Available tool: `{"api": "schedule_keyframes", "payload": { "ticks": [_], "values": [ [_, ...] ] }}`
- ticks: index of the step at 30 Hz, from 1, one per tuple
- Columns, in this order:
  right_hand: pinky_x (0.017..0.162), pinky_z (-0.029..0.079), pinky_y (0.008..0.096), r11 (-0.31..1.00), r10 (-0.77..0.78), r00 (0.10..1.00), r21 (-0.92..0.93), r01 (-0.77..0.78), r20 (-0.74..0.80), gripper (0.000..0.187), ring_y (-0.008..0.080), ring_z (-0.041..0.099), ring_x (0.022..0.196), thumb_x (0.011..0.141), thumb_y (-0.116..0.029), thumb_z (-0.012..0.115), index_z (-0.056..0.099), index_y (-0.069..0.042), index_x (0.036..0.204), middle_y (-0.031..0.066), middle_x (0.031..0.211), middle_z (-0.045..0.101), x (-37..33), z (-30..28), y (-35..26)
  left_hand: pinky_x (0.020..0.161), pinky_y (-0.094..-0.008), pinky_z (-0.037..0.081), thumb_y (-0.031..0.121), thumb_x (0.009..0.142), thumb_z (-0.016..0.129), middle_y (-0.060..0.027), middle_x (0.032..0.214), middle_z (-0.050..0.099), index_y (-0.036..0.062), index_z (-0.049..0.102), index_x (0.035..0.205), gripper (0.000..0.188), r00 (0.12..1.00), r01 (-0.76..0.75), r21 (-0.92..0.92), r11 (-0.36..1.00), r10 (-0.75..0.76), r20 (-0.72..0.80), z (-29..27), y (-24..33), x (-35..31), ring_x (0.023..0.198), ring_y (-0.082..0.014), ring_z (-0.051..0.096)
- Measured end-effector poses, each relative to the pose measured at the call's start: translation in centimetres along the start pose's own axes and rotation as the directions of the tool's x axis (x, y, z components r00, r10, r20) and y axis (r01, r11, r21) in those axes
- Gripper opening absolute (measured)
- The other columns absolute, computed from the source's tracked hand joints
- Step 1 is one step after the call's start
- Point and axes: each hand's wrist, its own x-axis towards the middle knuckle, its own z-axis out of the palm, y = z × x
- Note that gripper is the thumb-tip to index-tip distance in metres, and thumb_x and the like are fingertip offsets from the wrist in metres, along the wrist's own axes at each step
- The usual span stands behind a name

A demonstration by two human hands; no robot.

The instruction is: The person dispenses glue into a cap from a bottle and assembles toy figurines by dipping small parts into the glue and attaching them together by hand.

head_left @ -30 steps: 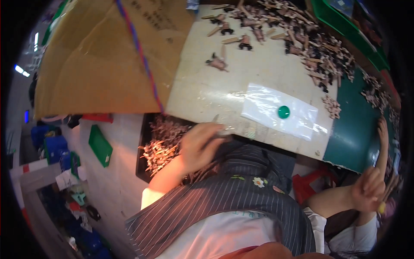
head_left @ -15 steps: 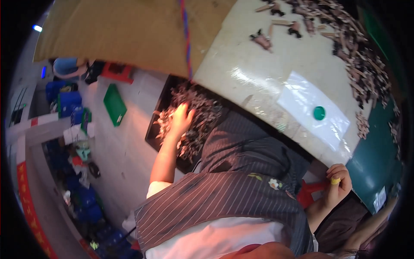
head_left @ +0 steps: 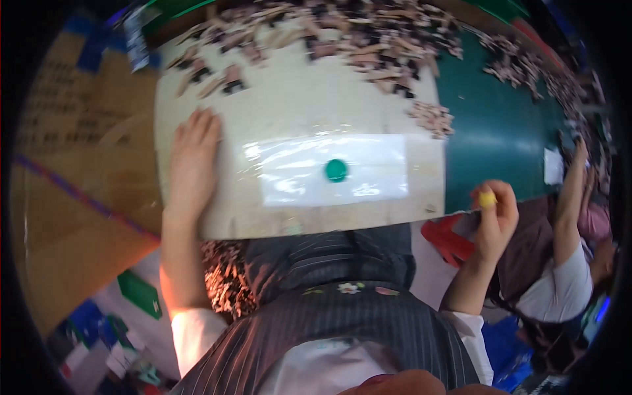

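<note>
Left hand (head_left: 191,158) is lying flat at centre left of the frame, palm down, fingers together and stretched out, resting on the left edge of the pale board (head_left: 296,105) that is covering part of the bench. Not gripping anything.

Right hand (head_left: 495,217) is hanging at centre right, off the board's lower right corner, raised near the edge of the green bench (head_left: 500,131). Fingers are curled in and pinching a small yellow piece (head_left: 487,199) at the fingertips; its shape is too small to tell.

Clear plastic sheet (head_left: 332,169) is lying flat in the middle of the board, between the two hands, just beside the left hand's fingers. Green round dot (head_left: 336,170) is sitting at the sheet's centre.

Heap of small wooden bits (head_left: 342,39) is spreading across the top of the frame, along the board's far edge, spilling right onto the green surface. A smaller clump (head_left: 431,118) is sitting at the board's right edge.

Dark tray of more small bits (head_left: 224,280) is showing at lower left, below the board, beside the left forearm.

Brown cardboard (head_left: 72,197) is filling the left side of the frame.

Another person's arm (head_left: 569,197) is reaching up at far right, well apart from the right hand.
</note>
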Motion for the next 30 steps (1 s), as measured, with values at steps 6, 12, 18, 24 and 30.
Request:
{"api": "schedule_keyframes", "payload": {
  "ticks": [6, 12, 18, 24, 30],
  "values": [
    [0.062, 0.043, 0.0198, 0.968, -0.098, 0.991, -0.223, 0.116, 0.092, 0.008, 0.0065, 0.056, 0.072, 0.085, 0.002, 0.061, 0.063, 0.001, 0.093, 0.0027, 0.084, 0.062, 4.9, 2.7, 2.5, 0.105, -0.046, 0.034, -0.001, 0.077, 0.058, -0.014, 0.104, 0.056, -0.0038, 0.054, 0.109, 0.032, 0.986, -0.066, 0.041, 0.997, 0.071, -0.154, -3.7, 3.1, -0.7, 0.108, -0.0305, 0.053],
    [0.06, 0.047, 0.0341, 0.822, -0.134, 0.991, -0.561, 0.099, -0.022, 0.015, 0.0243, 0.061, 0.065, 0.077, -0.009, 0.066, 0.064, -0.003, 0.09, 0.0119, 0.076, 0.062, 5.4, 6.3, 3.1, 0.073, -0.0218, 0.039, 0.01, 0.076, 0.074, -0.003, 0.091, 0.053, -0.0033, 0.058, 0.104, 0.035, 0.947, 0.149, -0.95, 0.276, -0.317, 0.057, -6.0, 8.2, -6.2, 0.083, -0.0095, 0.051],
    [0.063, 0.049, 0.03, 0.863, -0.308, 0.951, -0.427, 0.271, -0.018, 0.019, 0.0215, 0.064, 0.07, 0.077, 0.0, 0.063, 0.06, 0.0, 0.096, 0.0104, 0.082, 0.062, 4.0, 7.2, 2.6, 0.077, -0.0235, 0.043, 0.013, 0.09, 0.06, -0.0044, 0.096, 0.056, -0.0031, 0.048, 0.13, 0.045, 0.94, 0.224, -0.941, -0.253, -0.199, 0.278, -3.4, 11.6, -8.1, 0.087, -0.0111, 0.053],
    [0.08, 0.049, 0.0237, 0.969, 0.007, 0.936, 0.228, -0.093, 0.351, 0.014, 0.0125, 0.064, 0.086, 0.083, 0.004, 0.062, 0.06, 0.004, 0.097, 0.0088, 0.096, 0.065, 0.5, 7.8, -1.6, 0.085, -0.0249, 0.043, 0.007, 0.095, 0.053, -0.0042, 0.105, 0.054, -0.0038, 0.043, 0.134, 0.041, 0.955, 0.282, -0.915, -0.288, -0.003, 0.295, -2.4, 12.0, -6.3, 0.094, -0.0101, 0.052],
    [0.076, 0.05, 0.0254, 0.996, -0.071, 0.872, 0.075, 0.039, 0.484, 0.012, 0.0151, 0.063, 0.083, 0.085, 0.006, 0.058, 0.062, 0.006, 0.096, 0.0096, 0.092, 0.065, 0.5, 11.5, -1.4, 0.086, -0.026, 0.048, -0.001, 0.093, 0.054, -0.0063, 0.102, 0.058, -0.0041, 0.048, 0.122, 0.029, 0.963, 0.189, -0.89, -0.416, -0.101, 0.251, -0.8, 12.3, -6.0, 0.094, -0.0113, 0.058]
  ]
}}
